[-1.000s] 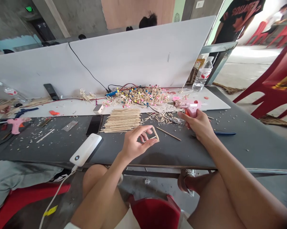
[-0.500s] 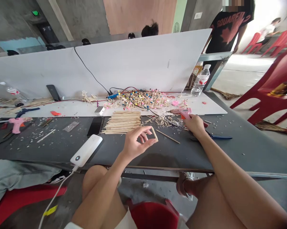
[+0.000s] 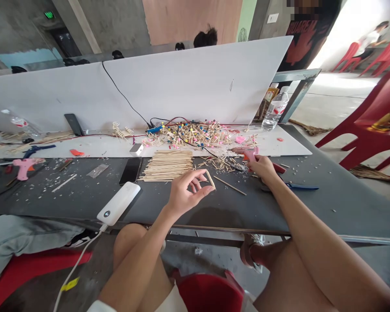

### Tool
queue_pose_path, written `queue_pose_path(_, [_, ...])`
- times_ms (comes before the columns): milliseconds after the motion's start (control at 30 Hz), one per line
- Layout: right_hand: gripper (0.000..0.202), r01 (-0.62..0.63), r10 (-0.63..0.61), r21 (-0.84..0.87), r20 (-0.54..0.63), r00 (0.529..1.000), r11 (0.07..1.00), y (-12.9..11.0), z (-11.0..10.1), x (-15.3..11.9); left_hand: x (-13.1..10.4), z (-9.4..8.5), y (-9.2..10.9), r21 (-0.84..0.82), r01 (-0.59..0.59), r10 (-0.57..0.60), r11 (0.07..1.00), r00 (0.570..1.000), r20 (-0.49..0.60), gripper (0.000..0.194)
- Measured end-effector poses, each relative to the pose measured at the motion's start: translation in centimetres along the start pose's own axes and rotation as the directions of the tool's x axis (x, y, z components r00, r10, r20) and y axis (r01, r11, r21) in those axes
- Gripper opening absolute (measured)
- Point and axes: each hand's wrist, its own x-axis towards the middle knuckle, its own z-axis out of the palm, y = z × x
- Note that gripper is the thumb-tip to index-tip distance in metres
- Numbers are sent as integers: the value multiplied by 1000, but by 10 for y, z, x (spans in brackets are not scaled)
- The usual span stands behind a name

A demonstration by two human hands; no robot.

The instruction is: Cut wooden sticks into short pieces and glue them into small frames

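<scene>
Between the thumb and fingertips of my left hand (image 3: 190,189) is a short wooden stick (image 3: 211,180), held above the table's near part. My right hand (image 3: 263,168) is closed around the handle of a pink glue gun (image 3: 249,153), whose nozzle points left toward the scattered stick pieces. Just behind my left hand lies a bundle of long wooden sticks (image 3: 167,165). One loose stick (image 3: 230,185) rests on the table between my hands. Blue-handled pliers (image 3: 300,186) lie beside my right wrist, partly covered by it.
A heap of short sticks with coloured balls (image 3: 195,135) lies against the white board (image 3: 182,86). A phone (image 3: 130,170), a white power bank (image 3: 118,203) and another pink glue gun (image 3: 23,168) are to the left. Water bottle (image 3: 275,109) stands back right; a person (image 3: 307,39) is behind it.
The view has shifted slightly. Both hands keep their grips in nearly the same places. The person at the back right has moved closer to the board's edge.
</scene>
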Motion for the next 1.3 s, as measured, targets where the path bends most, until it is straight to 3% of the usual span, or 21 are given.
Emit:
queue_pose_path(200, [26, 3, -4, -163, -9, 1000, 987, 1, -2, 0, 1, -1, 0, 19, -5, 5, 1000, 1000, -11, 39])
queue_pose_path(333, [39, 43, -68, -277, -84, 994, 960, -9, -6, -8, 2, -2, 0, 32, -8, 9, 999, 1000, -26, 37])
queue_pose_path(433, [41, 183, -238, -338, -129, 963, 923, -28, -5, -26, 3, -2, -1, 45, -2, 4, 999, 999, -43, 37])
queue_pose_path(500, [35, 294, -328, -267, -90, 940, 918, -44, 0, -45, 3, -3, -2, 49, 0, 2, 999, 999, -52, 37])
queue_pose_path(567, [27, 405, -406, -175, 33, 913, 897, -59, 7, -67, 3, -3, -2, 51, 6, -3, 999, 998, -55, 37])
queue_pose_path(600, [24, 462, -443, -118, 157, 882, 879, -65, 12, -79, 3, -3, -2, 51, 9, -7, 999, 999, -54, 37])
queue_pose_path(667, [25, 569, -516, -33, 379, 768, 822, -74, 21, -99, 3, -3, -2, 55, 17, -15, 998, 999, -44, 37])
queue_pose_path(767, [21, 701, -557, -115, 523, 645, 703, -82, 34, -118, 3, -3, -2, 62, 24, -23, 998, 999, -28, 38])
queue_pose_path(833, [21, 712, -497, -226, 578, 647, 664, -84, 40, -123, 3, -3, -2, 66, 28, -26, 997, 999, -26, 39])
queue_pose_path(1000, [29, 630, -379, -353, 565, 733, 692, -84, 45, -129, 4, -4, -2, 74, 32, -29, 997, 999, -42, 38])
queue_pose_path(1200, [42, 571, -354, -211, 603, 714, 793, -77, 37, -124, 4, -4, -2, 87, 32, -29, 996, 999, -40, 38])
queue_pose_path(1300, [45, 551, -319, -218, 624, 714, 805, -75, 34, -119, 3, -3, -3, 86, 36, -32, 996, 999, -41, 38])
